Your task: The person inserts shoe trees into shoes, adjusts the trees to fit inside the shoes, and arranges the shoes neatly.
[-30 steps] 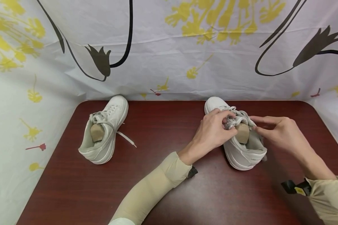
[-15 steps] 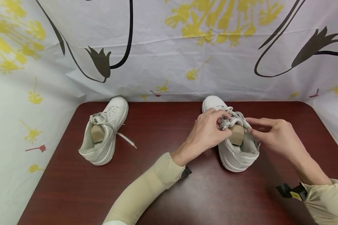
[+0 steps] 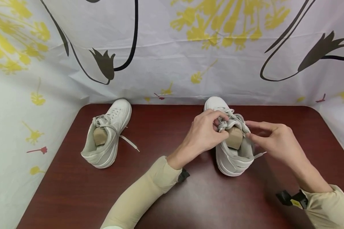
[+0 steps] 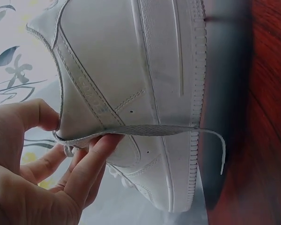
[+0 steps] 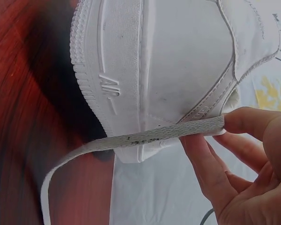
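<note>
A white lace-up sneaker stands on the table at right, toe pointing away, with a tan block inside its opening. My left hand pinches the left edge of its upper by the laces, thumb at the collar and fingers against the outer side. On the opposite edge my right hand pinches the upper between thumb and fingers. A loose flat shoelace hangs past the fingers in the left wrist view. In the right wrist view another lace end, with dark specks, trails down over the sole toward the table.
The other white sneaker stands at the table's left, with its own tan block and a lace end lying on the wood. Behind the dark red table hangs a patterned white cloth.
Both hands and the right sneaker have shifted left together across the table. A lace end now shows beside its heel on the right. The left sneaker stays in place.
</note>
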`<action>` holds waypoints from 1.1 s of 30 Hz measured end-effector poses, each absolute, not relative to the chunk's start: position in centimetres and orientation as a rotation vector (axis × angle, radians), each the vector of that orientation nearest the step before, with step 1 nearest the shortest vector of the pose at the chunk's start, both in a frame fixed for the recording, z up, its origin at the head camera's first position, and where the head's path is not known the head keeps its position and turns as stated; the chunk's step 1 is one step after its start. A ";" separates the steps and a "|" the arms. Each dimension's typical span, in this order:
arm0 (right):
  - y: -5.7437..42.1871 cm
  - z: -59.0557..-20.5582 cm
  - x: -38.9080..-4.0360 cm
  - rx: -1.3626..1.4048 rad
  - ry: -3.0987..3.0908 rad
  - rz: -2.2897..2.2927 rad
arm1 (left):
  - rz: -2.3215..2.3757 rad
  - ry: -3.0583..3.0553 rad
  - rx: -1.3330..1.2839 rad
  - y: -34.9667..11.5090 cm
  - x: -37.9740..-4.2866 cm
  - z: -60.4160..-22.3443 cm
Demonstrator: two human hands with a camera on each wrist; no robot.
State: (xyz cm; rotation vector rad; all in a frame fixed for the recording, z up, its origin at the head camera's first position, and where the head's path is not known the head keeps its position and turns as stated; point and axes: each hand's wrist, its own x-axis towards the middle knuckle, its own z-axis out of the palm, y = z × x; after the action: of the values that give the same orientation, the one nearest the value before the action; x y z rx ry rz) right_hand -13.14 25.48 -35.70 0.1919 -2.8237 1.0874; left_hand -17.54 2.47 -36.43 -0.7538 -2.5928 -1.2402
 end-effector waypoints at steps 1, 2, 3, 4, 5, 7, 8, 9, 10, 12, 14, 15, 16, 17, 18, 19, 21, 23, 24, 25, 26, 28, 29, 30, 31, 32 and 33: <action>25.4 -35.5 -13.2 0.184 -2.832 1.084 | -1.251 -2.588 -0.753 2.3 -17.6 -36.4; 25.3 -35.4 -13.2 0.179 -2.841 1.080 | -1.259 -2.585 -0.752 2.2 -17.6 -36.3; 25.1 -35.3 -13.2 0.183 -2.847 1.076 | -1.266 -2.583 -0.750 2.1 -17.6 -36.3; 25.0 -35.1 -13.3 0.188 -2.854 1.067 | -1.273 -2.582 -0.748 2.0 -17.6 -36.2; 24.8 -35.0 -13.3 0.187 -2.858 1.064 | -1.283 -2.580 -0.746 1.9 -17.6 -36.2; 24.5 -34.9 -13.4 0.180 -2.864 1.077 | -1.298 -2.580 -0.739 1.6 -17.6 -36.1; 24.3 -34.9 -13.4 0.198 -2.864 1.091 | -1.302 -2.579 -0.736 1.5 -17.6 -36.1; 24.2 -34.9 -13.4 0.216 -2.861 1.103 | -1.308 -2.579 -0.732 1.3 -17.6 -36.1; 24.1 -34.9 -13.4 0.231 -2.859 1.115 | -1.315 -2.579 -0.727 1.2 -17.6 -36.1; 23.8 -35.0 -13.4 0.246 -2.853 1.158 | -1.327 -2.578 -0.722 0.9 -17.5 -36.0; 23.6 -35.1 -13.5 0.272 -2.845 1.175 | -1.334 -2.575 -0.721 0.6 -17.4 -36.0; 23.5 -35.1 -13.5 0.274 -2.841 1.189 | -1.341 -2.572 -0.721 0.4 -17.4 -36.0; 23.3 -35.2 -13.6 0.276 -2.839 1.201 | -1.345 -2.569 -0.721 0.2 -17.4 -36.0; 23.2 -35.2 -13.6 0.278 -2.836 1.210 | -1.350 -2.565 -0.722 0.1 -17.4 -36.0; 23.1 -35.3 -13.6 0.280 -2.835 1.213 | -1.355 -2.560 -0.722 -0.1 -17.3 -36.0; 22.9 -35.3 -13.6 0.283 -2.833 1.218 | -1.366 -2.553 -0.721 -0.3 -17.3 -36.0; 22.6 -35.3 -13.7 0.292 -2.829 1.235 | -1.390 -2.540 -0.716 -0.6 -17.3 -36.0; 22.4 -35.2 -13.7 0.302 -2.823 1.262 | -1.409 -2.534 -0.710 -0.9 -17.2 -35.9; 22.2 -35.2 -13.7 0.306 -2.819 1.285 | -1.417 -2.531 -0.706 -1.1 -17.2 -35.9; 22.1 -35.1 -13.7 0.308 -2.813 1.313 | -1.426 -2.530 -0.703 -1.2 -17.2 -35.9; 21.9 -35.1 -13.7 0.311 -2.806 1.342 | -1.427 -2.531 -0.702 -1.4 -17.2 -35.8; 21.7 -35.0 -13.7 0.316 -2.795 1.392 | -1.428 -2.536 -0.700 -1.7 -17.2 -35.7; 21.5 -35.0 -13.7 0.321 -2.790 1.412 | -1.428 -2.538 -0.697 -1.8 -17.2 -35.7; 21.3 -35.0 -13.8 0.324 -2.785 1.433 | -1.426 -2.540 -0.693 -2.0 -17.2 -35.6; 21.1 -35.0 -13.8 0.328 -2.780 1.451 | -1.424 -2.545 -0.689 -2.2 -17.2 -35.6; 20.9 -35.1 -13.8 0.335 -2.776 1.462 | -1.416 -2.551 -0.684 -2.4 -17.2 -35.5; 20.7 -35.1 -13.9 0.337 -2.771 1.478 | -1.411 -2.559 -0.678 -2.6 -17.2 -35.5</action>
State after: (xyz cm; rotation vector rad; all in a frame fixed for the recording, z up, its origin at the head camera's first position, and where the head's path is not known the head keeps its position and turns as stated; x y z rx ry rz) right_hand -13.85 20.74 -35.12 0.3373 -2.7713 1.4784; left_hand -17.17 -2.59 -35.52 -0.6776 -2.5590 -1.4111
